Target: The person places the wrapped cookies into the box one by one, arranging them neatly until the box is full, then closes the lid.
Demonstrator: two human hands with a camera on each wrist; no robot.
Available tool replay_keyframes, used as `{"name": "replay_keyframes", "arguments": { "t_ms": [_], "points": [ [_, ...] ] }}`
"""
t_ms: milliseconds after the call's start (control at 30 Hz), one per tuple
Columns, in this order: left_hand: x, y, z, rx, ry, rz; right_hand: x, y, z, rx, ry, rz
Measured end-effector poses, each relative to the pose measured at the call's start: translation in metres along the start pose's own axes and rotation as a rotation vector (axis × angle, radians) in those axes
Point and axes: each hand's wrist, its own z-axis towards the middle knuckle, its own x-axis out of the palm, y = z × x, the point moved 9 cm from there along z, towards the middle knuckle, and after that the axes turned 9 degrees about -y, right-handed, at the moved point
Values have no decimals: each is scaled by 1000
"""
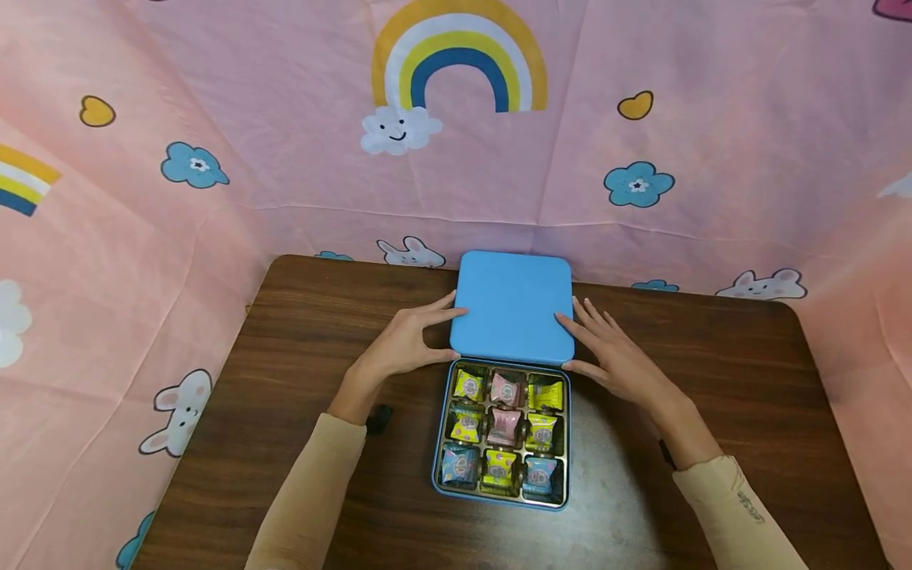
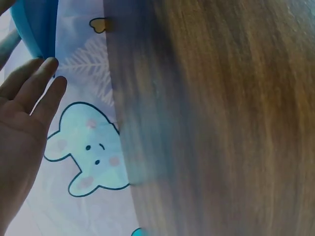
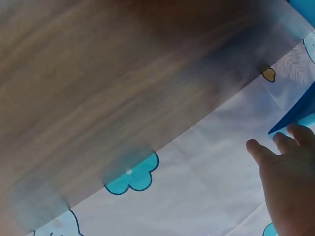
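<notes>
A blue square lid (image 1: 513, 309) is at the far edge of the table, just beyond an uncovered tin (image 1: 501, 499). My left hand (image 1: 406, 342) holds the lid's left side, its thumb at the near corner. On the opposite side my right hand (image 1: 623, 360) holds it with fingers spread and thumb at the near right corner. Wrapped candies (image 1: 504, 426), yellow, pink and blue, sit one to a compartment in the tin. Only part of the lid (image 2: 44, 24) shows by the left fingertips in the left wrist view; the right wrist view catches a lid corner (image 3: 301, 107).
The dark wooden table (image 1: 306, 380) stands against a pink patterned cloth (image 1: 306, 103) at the back and sides. A small black object (image 1: 379, 419) shows beside the left wrist. Both forearms frame the tin.
</notes>
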Motion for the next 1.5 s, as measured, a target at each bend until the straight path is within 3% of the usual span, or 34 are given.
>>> {"name": "replay_keyframes", "arguments": {
  "t_ms": [267,700,1267,1500],
  "points": [
    [-7,-15,-5,19,-9,-13,-5,4,-8,3,-57,19],
    [4,-21,-33,3,4,-40,-9,19,-33,-19,-208,28],
    [5,-28,-62,29,-46,-68,-2,32,-58,33,-240,75],
    [8,-35,-74,94,-77,-94,5,36,-72,55,-255,98]
  ]
}}
